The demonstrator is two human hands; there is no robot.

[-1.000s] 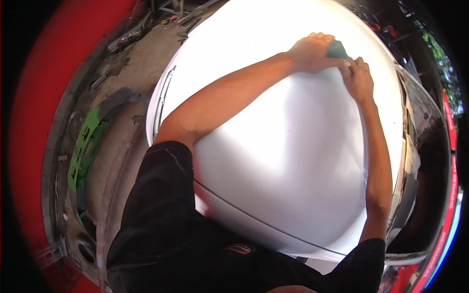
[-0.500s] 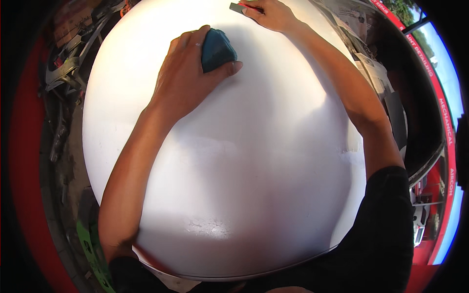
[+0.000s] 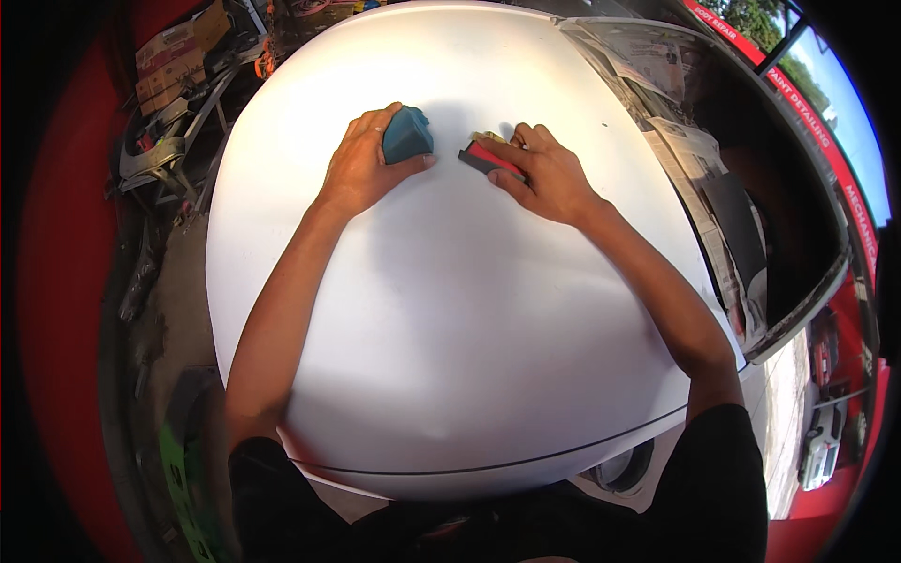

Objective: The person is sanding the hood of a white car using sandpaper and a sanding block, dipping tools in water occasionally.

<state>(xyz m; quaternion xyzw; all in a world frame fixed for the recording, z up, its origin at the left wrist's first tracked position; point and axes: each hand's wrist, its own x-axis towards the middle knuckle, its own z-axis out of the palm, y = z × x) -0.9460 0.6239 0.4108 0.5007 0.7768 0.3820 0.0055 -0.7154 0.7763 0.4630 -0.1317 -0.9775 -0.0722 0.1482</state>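
A large white car bonnet [image 3: 450,338] fills the middle of the view. My left hand [image 3: 361,169] rests on its far part, closed around a teal cloth or sponge [image 3: 407,137]. Close to its right, my right hand [image 3: 544,174] presses a flat red and dark sanding block [image 3: 488,158] against the panel, fingers laid over it. A bit of yellowish material shows at the block's far edge. Both forearms reach in from the lower edge.
Newspaper sheets [image 3: 676,103] mask the windscreen at the upper right. Cardboard boxes [image 3: 174,56] and metal frames [image 3: 155,155] stand at the upper left. A red wall curves along the left. A parked car [image 3: 821,446] shows at the lower right.
The view has swung between frames. My right hand has drawn back from the bonnet's far edge toward the middle, and now lies close beside my left hand, which still holds the teal cloth.
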